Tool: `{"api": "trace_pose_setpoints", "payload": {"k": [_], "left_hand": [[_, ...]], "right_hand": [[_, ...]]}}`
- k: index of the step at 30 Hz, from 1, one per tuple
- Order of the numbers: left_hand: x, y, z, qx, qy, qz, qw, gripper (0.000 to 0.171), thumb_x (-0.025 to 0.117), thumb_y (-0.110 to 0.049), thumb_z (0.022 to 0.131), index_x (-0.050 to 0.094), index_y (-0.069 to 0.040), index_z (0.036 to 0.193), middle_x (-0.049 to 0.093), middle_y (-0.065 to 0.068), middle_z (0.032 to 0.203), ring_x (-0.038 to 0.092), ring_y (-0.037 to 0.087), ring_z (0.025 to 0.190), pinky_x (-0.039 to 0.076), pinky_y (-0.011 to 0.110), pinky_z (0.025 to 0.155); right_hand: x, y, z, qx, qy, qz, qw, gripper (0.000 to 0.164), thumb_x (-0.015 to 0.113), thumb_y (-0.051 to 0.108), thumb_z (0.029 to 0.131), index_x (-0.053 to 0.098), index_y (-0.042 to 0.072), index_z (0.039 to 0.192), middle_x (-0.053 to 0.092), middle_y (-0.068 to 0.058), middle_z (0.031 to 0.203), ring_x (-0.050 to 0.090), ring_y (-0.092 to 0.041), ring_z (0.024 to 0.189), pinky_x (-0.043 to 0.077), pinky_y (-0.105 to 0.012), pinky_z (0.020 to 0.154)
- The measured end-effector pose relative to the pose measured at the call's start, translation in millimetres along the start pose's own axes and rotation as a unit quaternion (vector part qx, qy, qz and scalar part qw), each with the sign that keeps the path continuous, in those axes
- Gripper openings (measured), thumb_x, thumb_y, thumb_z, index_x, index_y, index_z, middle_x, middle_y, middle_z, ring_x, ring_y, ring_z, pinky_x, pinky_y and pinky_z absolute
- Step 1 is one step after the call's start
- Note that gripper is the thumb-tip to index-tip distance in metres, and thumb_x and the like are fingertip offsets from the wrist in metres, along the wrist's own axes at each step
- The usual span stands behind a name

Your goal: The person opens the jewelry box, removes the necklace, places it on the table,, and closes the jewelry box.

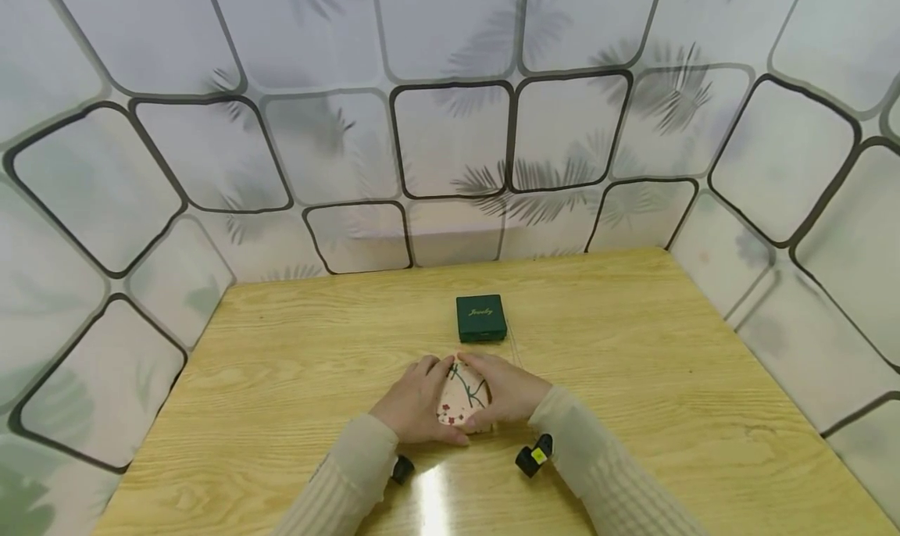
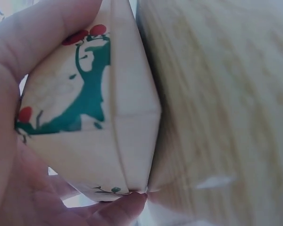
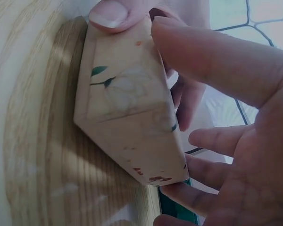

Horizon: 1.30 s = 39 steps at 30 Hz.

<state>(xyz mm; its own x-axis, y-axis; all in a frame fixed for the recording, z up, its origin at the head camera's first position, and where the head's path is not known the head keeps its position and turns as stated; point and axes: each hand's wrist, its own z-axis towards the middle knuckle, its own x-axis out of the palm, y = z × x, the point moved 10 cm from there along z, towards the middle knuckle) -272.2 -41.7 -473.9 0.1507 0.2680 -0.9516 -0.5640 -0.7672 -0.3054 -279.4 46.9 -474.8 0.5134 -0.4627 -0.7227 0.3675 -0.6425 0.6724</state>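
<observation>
A small cream box (image 1: 462, 399) printed with red flowers and dark green branches sits on the table between both hands. My left hand (image 1: 416, 405) grips its left side, thumb at the near edge and fingers at the far end. From the right, my right hand (image 1: 512, 391) holds it with the thumb on the near part and the fingers curled toward the far end. The left wrist view shows the box's (image 2: 92, 94) angled sides close against the wood. In the right wrist view, the box's (image 3: 127, 103) edges look straight and no opening shows.
A dark green box (image 1: 481, 317) with gold lettering on its lid stands just beyond the hands. A thin pale cord (image 1: 514, 344) lies to its right. Patterned cloth walls (image 1: 450, 145) border the wooden table (image 1: 316, 333) at the back and sides.
</observation>
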Motion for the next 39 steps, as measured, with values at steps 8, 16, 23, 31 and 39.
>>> {"api": "trace_pose_setpoints", "payload": {"k": [8,16,23,31,39], "left_hand": [[-3.2,4.0,-0.1,-0.013,0.005,-0.027,0.9995,0.125,0.059,-0.082,0.051,0.023,-0.007,0.145,0.04,0.006,0.128,0.045,0.018,0.106,0.042,0.038,0.089],[-8.3,6.1,-1.6,-0.024,0.004,-0.051,0.9984,0.121,0.057,-0.082,0.054,0.025,-0.008,0.144,0.04,0.007,0.13,0.046,0.019,0.106,0.044,0.039,0.087],[-11.9,10.1,-2.6,-0.031,0.0,-0.052,0.9982,0.12,0.06,-0.08,0.055,0.025,-0.008,0.144,0.038,0.008,0.132,0.045,0.022,0.11,0.042,0.041,0.089],[-16.6,10.4,-0.7,-0.031,0.0,-0.072,0.9969,0.118,0.063,-0.077,0.056,0.025,-0.008,0.144,0.039,0.006,0.13,0.047,0.018,0.105,0.043,0.037,0.087],[-17.3,13.8,-0.2,-0.04,-0.005,-0.082,0.9958,0.118,0.064,-0.077,0.055,0.025,-0.009,0.144,0.039,0.004,0.129,0.046,0.015,0.105,0.042,0.036,0.089]], "right_hand": [[3,0,-1,-0.005,0.015,-0.001,1.0,0.114,0.081,0.049,0.061,0.012,0.022,0.148,0.007,-0.007,0.151,0.027,-0.027,0.129,0.034,-0.044,0.097],[3,-9,-4,0.024,0.021,0.015,0.999,0.118,0.084,0.041,0.059,0.006,0.031,0.148,-0.002,-0.005,0.152,0.017,-0.033,0.133,0.029,-0.052,0.099],[6,-7,-1,0.025,0.026,0.021,0.999,0.121,0.087,0.03,0.059,0.004,0.031,0.148,0.007,-0.006,0.151,0.021,-0.028,0.131,0.027,-0.048,0.101],[3,-6,0,0.019,0.014,0.016,1.0,0.129,0.088,0.027,0.057,-0.004,0.037,0.146,0.012,-0.003,0.149,0.03,-0.024,0.127,0.032,-0.044,0.099],[0,-12,0,0.031,-0.003,0.054,0.998,0.136,0.089,0.033,0.053,-0.011,0.034,0.145,0.008,-0.002,0.15,0.018,-0.021,0.132,0.021,-0.043,0.105]]}}
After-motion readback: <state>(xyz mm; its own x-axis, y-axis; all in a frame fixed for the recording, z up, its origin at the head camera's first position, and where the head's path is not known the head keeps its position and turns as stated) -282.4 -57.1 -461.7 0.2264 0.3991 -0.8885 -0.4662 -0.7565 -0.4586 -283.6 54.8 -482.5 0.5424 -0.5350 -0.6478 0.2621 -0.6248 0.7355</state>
